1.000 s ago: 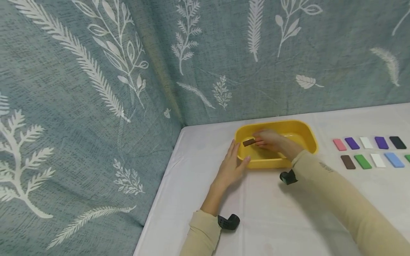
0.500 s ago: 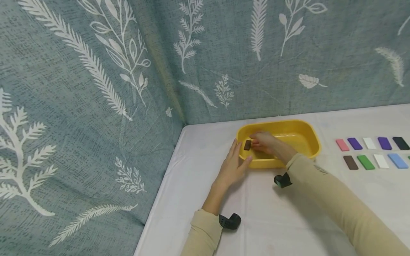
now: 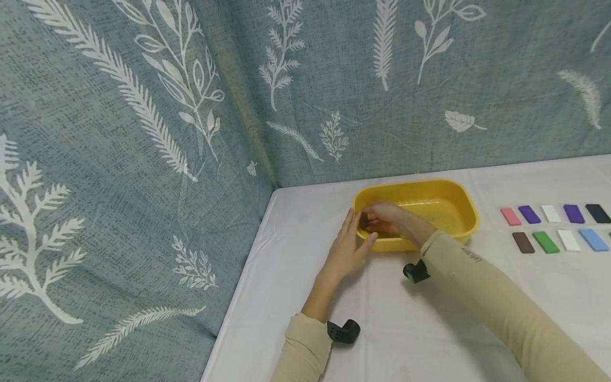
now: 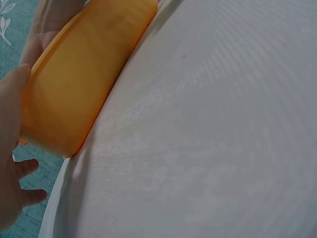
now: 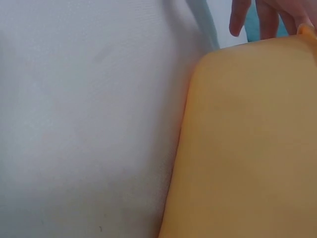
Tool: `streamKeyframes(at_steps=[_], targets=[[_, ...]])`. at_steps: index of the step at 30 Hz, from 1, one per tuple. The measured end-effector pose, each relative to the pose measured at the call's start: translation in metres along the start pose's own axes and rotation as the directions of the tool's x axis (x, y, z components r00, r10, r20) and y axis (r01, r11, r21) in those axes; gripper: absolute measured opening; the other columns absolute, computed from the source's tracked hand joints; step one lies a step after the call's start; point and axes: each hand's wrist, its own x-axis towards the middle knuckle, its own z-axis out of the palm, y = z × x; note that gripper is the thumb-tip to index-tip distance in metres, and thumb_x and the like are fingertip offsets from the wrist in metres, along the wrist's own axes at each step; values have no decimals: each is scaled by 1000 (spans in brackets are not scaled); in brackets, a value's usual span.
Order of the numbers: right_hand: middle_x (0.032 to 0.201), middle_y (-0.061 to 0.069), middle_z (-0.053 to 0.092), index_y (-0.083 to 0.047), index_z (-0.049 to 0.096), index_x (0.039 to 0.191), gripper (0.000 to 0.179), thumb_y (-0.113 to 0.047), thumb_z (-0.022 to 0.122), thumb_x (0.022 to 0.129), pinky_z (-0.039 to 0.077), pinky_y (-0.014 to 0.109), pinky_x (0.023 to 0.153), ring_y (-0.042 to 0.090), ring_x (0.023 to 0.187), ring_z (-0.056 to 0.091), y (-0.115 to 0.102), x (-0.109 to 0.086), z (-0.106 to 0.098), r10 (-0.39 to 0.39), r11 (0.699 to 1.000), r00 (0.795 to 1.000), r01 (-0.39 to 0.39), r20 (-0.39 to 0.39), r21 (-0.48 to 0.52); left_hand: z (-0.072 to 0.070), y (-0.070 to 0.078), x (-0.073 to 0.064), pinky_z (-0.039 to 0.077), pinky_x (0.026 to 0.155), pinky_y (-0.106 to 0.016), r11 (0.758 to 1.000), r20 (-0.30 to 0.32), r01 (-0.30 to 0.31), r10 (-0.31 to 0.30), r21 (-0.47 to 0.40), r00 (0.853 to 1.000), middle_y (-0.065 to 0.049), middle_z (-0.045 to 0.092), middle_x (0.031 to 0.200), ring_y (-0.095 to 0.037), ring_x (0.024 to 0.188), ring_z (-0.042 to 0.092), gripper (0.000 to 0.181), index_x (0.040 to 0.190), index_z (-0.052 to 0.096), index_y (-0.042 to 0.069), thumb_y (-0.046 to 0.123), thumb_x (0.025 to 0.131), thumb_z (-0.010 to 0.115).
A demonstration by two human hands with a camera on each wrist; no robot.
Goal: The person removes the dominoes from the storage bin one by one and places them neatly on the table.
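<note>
In the head view a yellow plastic tub [image 3: 446, 212] stands near the back of the table. My left hand [image 3: 345, 248] rests against its left end, fingers straight and thumb by the front corner; the left wrist view shows this thumb at the rim. Inside the tub, at the left end, my right hand [image 3: 387, 213] pinches a small dark brown block [image 3: 364, 220], partly covered by the fingers. From the right wrist, only the tub's outer wall [image 5: 247, 139] and fingers of the left hand [image 5: 267, 20] are visible; the block is hidden there.
Right of the tub, flat blocks lie in two rows: pink [image 3: 511, 216], purple [image 3: 529, 214], white [image 3: 551, 213] and black [image 3: 598, 214] behind; brown [image 3: 523, 242], green [image 3: 546, 242] and blue [image 3: 593, 240] among the front ones. A patterned curtain [image 3: 305, 79] borders the table.
The brown block, first held out sideways, was turned upright and moved left to the tub's end wall with my right hand. My left hand has stayed at the tub's left end.
</note>
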Motion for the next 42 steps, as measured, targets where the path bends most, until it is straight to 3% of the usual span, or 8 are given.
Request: streamKeyframes(at_steps=[3, 7, 15, 25, 35, 39, 42], targets=[[122, 20, 38, 9, 5, 148, 60, -4, 39, 100, 50, 29, 85, 25, 101, 51, -1, -3, 0, 14, 1000, 1000, -14, 7, 20, 0, 1, 0, 26, 108, -52, 1000, 6, 4, -4, 5, 1000, -10, 8, 159, -31, 141, 19, 69, 151, 22, 6, 46, 99, 44], [113, 16, 42, 10, 18, 145, 51, -3, 40, 101, 51, 22, 71, 17, 83, 52, 0, -3, -5, 12, 999, 1000, -12, -15, 47, 2, 2, 2, 26, 108, -51, 1000, 14, -4, 4, 5, 1000, -10, 8, 159, -31, 141, 19, 69, 151, 22, 5, 45, 100, 44], [106, 11, 50, 8, 36, 140, 44, -13, 42, 103, 52, 20, 71, 12, 79, 55, -6, -13, -19, -8, 1000, 992, 12, -125, 26, 5, 0, 5, 26, 108, -50, 1000, 23, -9, 9, 8, 1000, -10, 7, 159, -30, 141, 18, 73, 151, 20, 4, 50, 99, 41], [103, 9, 49, 9, 19, 147, 51, -12, 36, 104, 50, 14, 65, 6, 71, 58, -31, -41, -61, -88, 995, 993, 83, -85, -59, 6, -5, 6, 25, 108, -51, 1000, 28, -11, 12, -9, 1000, -10, 7, 159, -32, 141, 18, 73, 151, 20, 4, 51, 99, 40], [106, 4, 53, 1, 18, 150, 61, -25, 45, 102, 51, 20, 78, 9, 83, 59, -53, -101, -136, -19, 999, 978, 9, -207, -45, 3, -13, 10, 24, 108, -53, 1000, 30, -17, 17, -17, 999, -9, 5, 159, -34, 141, 16, 78, 152, 19, 5, 58, 97, 37], [99, 0, 59, -6, 40, 134, 44, -30, 51, 99, 50, 23, 83, 12, 85, 60, -49, -132, -180, -11, 999, 968, 1, -251, -39, 0, -16, 12, 24, 108, -54, 1000, 30, -19, 20, -18, 999, -9, 4, 159, -35, 141, 16, 79, 152, 18, 4, 58, 97, 36], [89, -3, 63, -12, 45, 118, 31, -31, 56, 97, 51, 25, 84, 11, 83, 62, -39, -155, -213, 14, 1000, 961, -11, -277, 13, -2, -19, 13, 24, 107, -56, 1000, 33, -15, 16, -27, 999, -9, 4, 159, -36, 141, 16, 79, 152, 18, 5, 59, 97, 36]])
